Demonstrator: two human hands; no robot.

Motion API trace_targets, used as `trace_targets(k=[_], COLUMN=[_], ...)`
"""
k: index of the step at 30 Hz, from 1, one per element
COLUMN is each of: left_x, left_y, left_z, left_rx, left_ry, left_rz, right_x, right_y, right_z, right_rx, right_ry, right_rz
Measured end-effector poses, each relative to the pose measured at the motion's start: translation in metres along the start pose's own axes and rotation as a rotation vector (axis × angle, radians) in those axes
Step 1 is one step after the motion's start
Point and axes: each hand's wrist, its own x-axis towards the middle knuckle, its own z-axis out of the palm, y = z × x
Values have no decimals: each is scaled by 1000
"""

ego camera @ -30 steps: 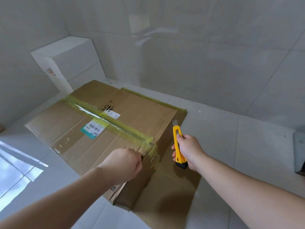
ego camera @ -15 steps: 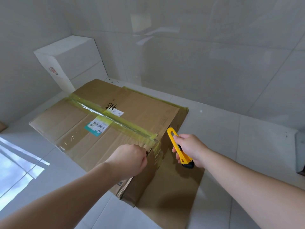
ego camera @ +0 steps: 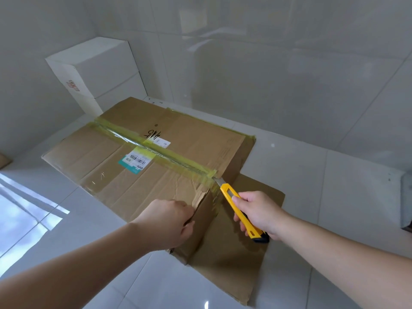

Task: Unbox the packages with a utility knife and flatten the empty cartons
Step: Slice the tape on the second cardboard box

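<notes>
Cardboard box (ego camera: 142,175) sits on the white tiled floor (ego camera: 312,186), sealed with yellowish tape (ego camera: 165,152) over its top seam. Your right hand (ego camera: 260,212) is wrapped around the yellow utility knife (ego camera: 239,210), blade tip touching the tape's near end. Your left hand (ego camera: 167,221) is curled at the box's near corner; can't tell if it grips the edge. Flattened cardboard (ego camera: 234,264) lies under the box, white carton (ego camera: 95,70) behind it.

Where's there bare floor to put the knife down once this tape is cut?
Bare tile lies right of the taped carton and the flat cardboard under it, out to the wall. More tile lies left of the carton. The far left corner is crowded by the white boxes.
</notes>
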Motion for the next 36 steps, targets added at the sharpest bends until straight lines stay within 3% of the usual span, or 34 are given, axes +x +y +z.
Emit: trace_targets(k=[3,10,14,20,26,31,36], left_x=[-5,-2,-1,4,2,6,9], left_y=[-1,-4,-5,-4,-26,-38,-38], left_z=[14,22,23,20,10,10,8], left_rx=[-21,-28,-49,-94,-337,-339,-340], left_ry=[151,248,256,235,163,189,167], left_rz=[39,76,83,98,112,60,69], right_x=[3,-4,-11,1,-31,-31,-63], right_y=[-6,-6,-6,-15,1,-5,10], right_z=[-3,-1,4,13,30,49,57], right_rx=[-57,-51,-116,-17,-69,-54,-118], right_ry=[27,-4,-101,-55,-310,-267,-437], right_rz=[-16,-16,-25,-21,37,2,51])
